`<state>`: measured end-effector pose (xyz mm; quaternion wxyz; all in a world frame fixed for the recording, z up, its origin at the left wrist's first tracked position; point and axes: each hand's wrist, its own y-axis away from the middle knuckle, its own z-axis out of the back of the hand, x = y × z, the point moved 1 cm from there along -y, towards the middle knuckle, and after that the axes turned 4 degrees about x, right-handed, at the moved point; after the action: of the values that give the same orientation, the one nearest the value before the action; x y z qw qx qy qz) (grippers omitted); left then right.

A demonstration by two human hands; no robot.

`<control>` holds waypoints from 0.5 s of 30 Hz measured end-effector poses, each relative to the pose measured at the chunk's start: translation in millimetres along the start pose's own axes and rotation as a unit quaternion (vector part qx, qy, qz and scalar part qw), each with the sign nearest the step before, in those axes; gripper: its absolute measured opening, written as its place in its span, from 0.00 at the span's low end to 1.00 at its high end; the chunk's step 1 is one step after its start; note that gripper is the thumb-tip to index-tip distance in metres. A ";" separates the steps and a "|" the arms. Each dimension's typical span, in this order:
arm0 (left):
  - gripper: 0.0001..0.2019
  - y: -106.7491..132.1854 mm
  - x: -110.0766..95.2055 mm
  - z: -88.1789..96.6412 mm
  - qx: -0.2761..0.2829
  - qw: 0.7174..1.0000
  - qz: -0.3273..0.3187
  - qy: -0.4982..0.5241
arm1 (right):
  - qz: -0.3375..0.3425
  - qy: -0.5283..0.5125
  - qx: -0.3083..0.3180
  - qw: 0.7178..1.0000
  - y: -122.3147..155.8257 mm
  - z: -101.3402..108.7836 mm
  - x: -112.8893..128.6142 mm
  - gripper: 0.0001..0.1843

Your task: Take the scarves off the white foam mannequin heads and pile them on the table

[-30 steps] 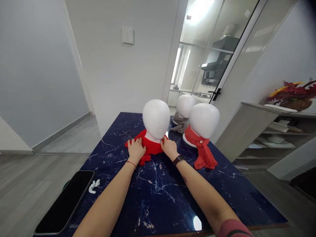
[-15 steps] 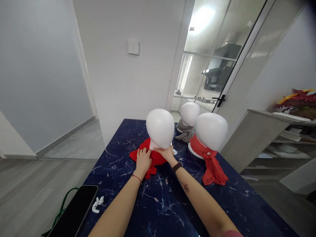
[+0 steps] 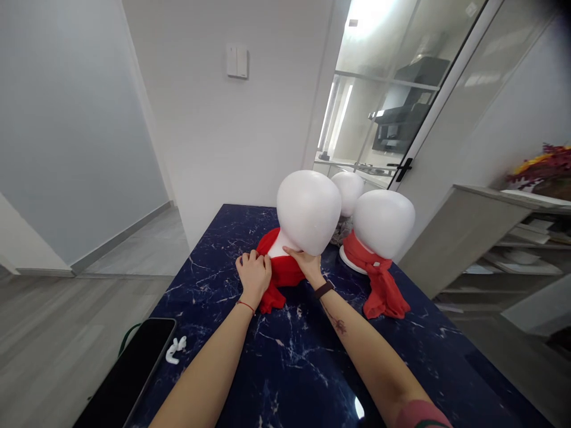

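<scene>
Dark blue marble table fills the near view, with a grey wall and a glass door beyond it. At the near left edge lies a black phone, and just right of it a small white clip. Farther in, the left hand rests on the red scarf, its fingers curled and pinching the cloth. That scarf sits bunched around the neck of the nearest white head form, at the table's middle. The right hand presses against the neck under the form, fingers close together, a dark watch on its wrist. Right of it stands a second head form wearing another red scarf, with a third form behind
</scene>
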<state>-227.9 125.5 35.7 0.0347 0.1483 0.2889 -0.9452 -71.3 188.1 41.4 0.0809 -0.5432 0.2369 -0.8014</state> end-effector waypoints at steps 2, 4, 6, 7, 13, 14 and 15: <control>0.19 0.2 2.2 0.3 -0.009 0.998 0.050 0.023 | 0.010 -0.034 0.021 0.999 -0.4 1.9 7.9 0.28; 0.18 -0.2 7.1 -2.4 0.007 0.991 0.087 0.099 | 0.017 -0.075 0.031 0.997 -1.7 3.5 14.3 0.31; 0.16 -0.8 12.2 -8.0 0.047 0.969 0.106 0.220 | 0.022 -0.100 0.034 0.994 -4.0 6.1 17.2 0.33; 0.15 -1.0 14.1 -11.5 0.069 0.953 0.108 0.274 | 0.026 -0.109 0.034 0.993 -5.2 7.6 17.2 0.34; 0.15 -2.4 13.4 -29.9 0.072 0.905 0.106 0.406 | 0.001 -0.187 0.054 0.981 -5.1 7.6 9.2 0.37; 0.16 -2.9 12.9 -31.7 0.057 0.893 0.100 0.434 | -0.009 -0.205 0.062 0.977 -3.9 5.5 8.6 0.37; 0.17 -3.3 12.7 -33.3 0.051 0.883 0.091 0.458 | -0.017 -0.220 0.069 0.973 -2.6 3.3 8.7 0.37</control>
<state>-231.8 147.1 7.4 -0.0234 0.5922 0.2093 -0.7778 -71.4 186.1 50.8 0.1542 -0.7032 0.1485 -0.6780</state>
